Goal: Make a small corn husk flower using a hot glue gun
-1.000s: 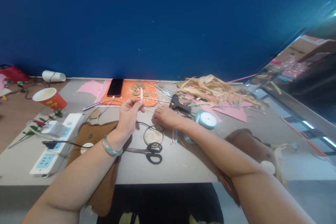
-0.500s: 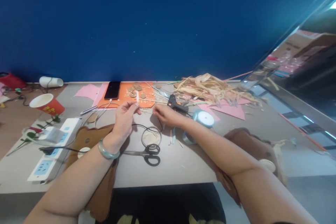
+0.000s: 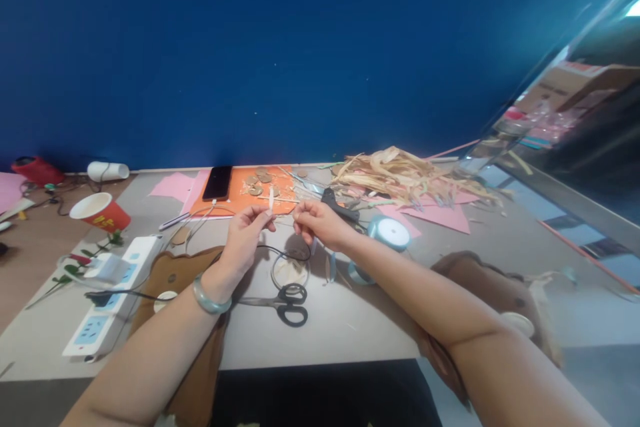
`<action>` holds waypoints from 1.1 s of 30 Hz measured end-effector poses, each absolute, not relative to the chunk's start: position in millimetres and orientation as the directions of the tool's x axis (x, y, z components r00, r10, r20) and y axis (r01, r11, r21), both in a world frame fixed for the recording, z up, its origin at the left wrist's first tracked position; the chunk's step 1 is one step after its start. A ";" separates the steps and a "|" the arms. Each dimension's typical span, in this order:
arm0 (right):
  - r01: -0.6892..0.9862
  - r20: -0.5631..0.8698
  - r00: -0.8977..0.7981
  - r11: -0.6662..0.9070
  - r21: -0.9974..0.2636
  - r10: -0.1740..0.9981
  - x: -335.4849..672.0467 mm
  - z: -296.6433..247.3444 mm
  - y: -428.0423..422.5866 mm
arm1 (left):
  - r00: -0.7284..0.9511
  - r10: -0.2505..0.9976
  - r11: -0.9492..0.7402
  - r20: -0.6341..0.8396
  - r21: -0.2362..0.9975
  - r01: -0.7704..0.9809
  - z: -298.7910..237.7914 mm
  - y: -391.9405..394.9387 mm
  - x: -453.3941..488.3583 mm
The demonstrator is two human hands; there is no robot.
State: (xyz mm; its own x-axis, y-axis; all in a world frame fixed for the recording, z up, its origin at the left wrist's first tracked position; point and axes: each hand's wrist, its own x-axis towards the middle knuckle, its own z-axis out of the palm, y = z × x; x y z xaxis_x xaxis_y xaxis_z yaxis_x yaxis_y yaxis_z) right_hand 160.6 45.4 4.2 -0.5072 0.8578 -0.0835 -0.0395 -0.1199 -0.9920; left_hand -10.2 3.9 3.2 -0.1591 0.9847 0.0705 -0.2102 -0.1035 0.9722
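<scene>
My left hand (image 3: 246, 235) is raised a little above the grey table (image 3: 350, 320) and pinches a short pale strip (image 3: 271, 199) upright between thumb and fingers. A green bangle (image 3: 210, 297) sits on that wrist. My right hand (image 3: 320, 223) is beside it, fingers closed in a pinch on something thin I cannot make out. Below both hands lie a small wire ring (image 3: 290, 270) and black-handled scissors (image 3: 287, 300).
A pile of dried straw strips (image 3: 405, 177) and pink paper (image 3: 440, 213) lie at the back right, with a black glue gun (image 3: 337, 203) and a pale blue ribbon spool (image 3: 390, 230). An orange sheet (image 3: 240, 197), phone (image 3: 217, 181), red cup (image 3: 100, 211) and power strip (image 3: 107, 300) are on the left.
My right hand has lifted off the table and moved left toward my left hand. The left hand still holds the pale strip.
</scene>
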 end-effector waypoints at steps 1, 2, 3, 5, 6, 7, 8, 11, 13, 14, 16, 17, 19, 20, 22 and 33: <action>-0.044 -0.087 -0.503 -0.126 -0.991 0.860 159.9 4.8 44.3 | -0.161 0.984 -0.105 0.072 0.974 -0.203 4.1 3.7 -10.2; -0.051 -0.090 -0.502 -0.133 -0.990 0.860 159.4 5.4 43.3 | -0.161 0.984 -0.103 0.071 0.975 -0.195 4.9 3.4 -10.2; -0.061 -0.093 -0.502 -0.143 -0.988 0.860 159.0 5.8 42.4 | -0.161 0.985 -0.098 0.068 0.977 -0.188 5.9 3.0 -10.2; -0.090 -0.094 -0.504 -0.161 -0.983 0.859 158.8 6.5 40.8 | -0.161 0.985 -0.085 0.057 0.981 -0.174 7.7 2.2 -9.9; -0.109 -0.090 -0.504 -0.167 -0.980 0.859 158.8 6.8 40.0 | -0.162 0.985 -0.080 0.052 0.983 -0.168 8.6 1.8 -9.7; -0.130 -0.083 -0.504 -0.170 -0.977 0.860 158.9 7.0 39.2 | -0.165 0.985 -0.078 0.051 0.983 -0.164 9.4 1.4 -9.5; -0.150 -0.074 -0.504 -0.171 -0.974 0.860 158.9 7.2 38.3 | -0.165 0.985 -0.080 0.052 0.983 -0.164 10.2 0.9 -9.2; -0.197 -0.046 -0.502 -0.166 -0.966 0.864 158.0 7.1 35.5 | -0.164 0.985 -0.084 0.055 0.981 -0.175 11.5 -0.2 -8.5; -0.217 -0.038 -0.496 -0.167 -0.962 0.867 156.6 6.3 33.0 | -0.160 0.986 -0.080 0.050 0.979 -0.187 11.4 -0.7 -8.4; -0.222 -0.041 -0.495 -0.172 -0.960 0.868 155.6 5.8 31.6 | -0.159 0.986 -0.074 0.043 0.978 -0.197 10.9 -0.8 -8.3; -0.223 -0.058 -0.502 -0.194 -0.955 0.863 153.6 4.8 28.2 | -0.153 0.988 -0.055 0.020 0.973 -0.223 9.0 -0.9 -8.3; -0.221 -0.069 -0.508 -0.207 -0.953 0.859 152.7 4.3 26.4 | -0.147 0.989 -0.042 0.006 0.969 -0.242 7.6 -0.9 -8.3; -0.213 -0.089 -0.518 -0.229 -0.950 0.851 151.1 3.8 23.1 | -0.127 0.992 -0.013 -0.025 0.959 -0.282 4.6 -1.1 -8.1; -0.209 -0.098 -0.519 -0.237 -0.949 0.849 150.5 3.7 21.7 | -0.116 0.993 0.001 -0.037 0.954 -0.300 3.2 -1.4 -7.9; -0.197 -0.112 -0.517 -0.246 -0.949 0.848 149.7 4.1 19.7 | -0.096 0.994 0.023 -0.057 0.946 -0.323 1.2 -2.2 -7.2; -0.162 -0.148 -0.530 -0.271 -0.949 0.835 150.4 8.6 15.9 | -0.101 0.990 0.066 -0.099 0.954 -0.291 5.0 -7.2 -2.3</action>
State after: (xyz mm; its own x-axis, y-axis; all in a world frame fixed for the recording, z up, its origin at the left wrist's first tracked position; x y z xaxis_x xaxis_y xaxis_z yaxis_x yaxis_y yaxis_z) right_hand 150.4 15.9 8.6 -0.5298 0.8351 -0.1480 -0.1616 -0.2707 -0.9490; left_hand -2.3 -7.2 5.0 -0.1009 0.9899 -0.0992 -0.2909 0.0660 0.9545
